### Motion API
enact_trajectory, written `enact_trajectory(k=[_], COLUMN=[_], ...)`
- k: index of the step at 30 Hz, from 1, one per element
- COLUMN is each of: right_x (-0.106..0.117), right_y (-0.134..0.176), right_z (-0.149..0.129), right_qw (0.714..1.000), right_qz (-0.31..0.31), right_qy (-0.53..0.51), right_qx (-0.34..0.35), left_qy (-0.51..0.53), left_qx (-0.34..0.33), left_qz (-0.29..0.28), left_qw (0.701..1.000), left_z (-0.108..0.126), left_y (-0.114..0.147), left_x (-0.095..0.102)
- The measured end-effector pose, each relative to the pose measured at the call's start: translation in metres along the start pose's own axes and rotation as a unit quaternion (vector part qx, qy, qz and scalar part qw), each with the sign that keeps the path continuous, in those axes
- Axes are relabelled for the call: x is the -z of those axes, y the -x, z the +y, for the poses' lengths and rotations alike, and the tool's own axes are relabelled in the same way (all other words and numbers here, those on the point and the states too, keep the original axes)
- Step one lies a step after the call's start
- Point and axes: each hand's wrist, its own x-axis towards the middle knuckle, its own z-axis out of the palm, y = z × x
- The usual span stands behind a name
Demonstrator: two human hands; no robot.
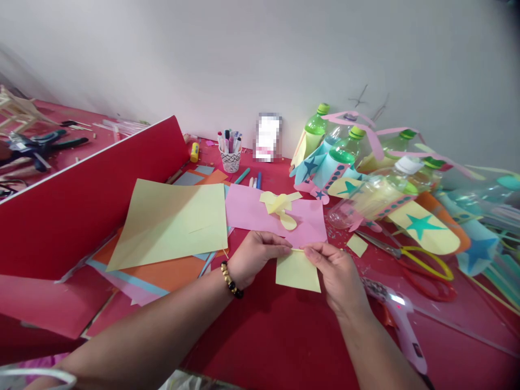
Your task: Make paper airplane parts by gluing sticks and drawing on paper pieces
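Between my two hands is a small piece of pale yellow paper (298, 273), its far edge turned over in a narrow fold. My left hand (260, 254) pinches that edge at its left end, thumb and fingers closed. At the right end, my right hand (331, 265) pinches the same edge. Just beyond my fingers lies a pink sheet (247, 208), with yellow paper cut-outs (280, 206) resting on it. A large pale yellow sheet (174, 222) lies left of my hands on orange and blue sheets. A small yellow scrap (357, 245) is near my right hand.
Scissors (426, 262) with yellow and red handles and a glue gun (402, 319) lie at the right. Behind them are several decorated plastic bottles (351, 146). A cup of markers (230, 157) and a phone (268, 137) stand by the wall. A red board (101, 195) rises at left.
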Motion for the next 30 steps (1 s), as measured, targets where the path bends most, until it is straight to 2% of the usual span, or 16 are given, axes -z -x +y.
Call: enact_trajectory(k=[16, 19, 25, 30], right_x=[0.0040, 0.0032, 0.0038, 0.0051], right_y=[-0.0013, -0.0021, -0.0032, -0.0019], right_z=[0.0042, 0.0047, 0.0060, 0.0051], right_qw=[1.000, 0.999, 0.988, 0.985], right_qz=[-0.009, -0.024, -0.035, -0.051], right_qy=[0.000, 0.025, 0.142, 0.158], right_qx=[0.007, 0.007, 0.044, 0.048], left_qy=[-0.006, -0.029, -0.118, -0.143], left_qx=[-0.003, -0.011, -0.062, -0.066], left_qz=[0.003, -0.001, -0.020, -0.018], left_qw=[1.000, 1.000, 0.991, 0.987], left_z=[-0.0025, -0.0044, -0.0093, -0.0086], left_y=[-0.0022, -0.0030, -0.0045, -0.0036], left_x=[0.0024, 0.0021, 0.0033, 0.0024])
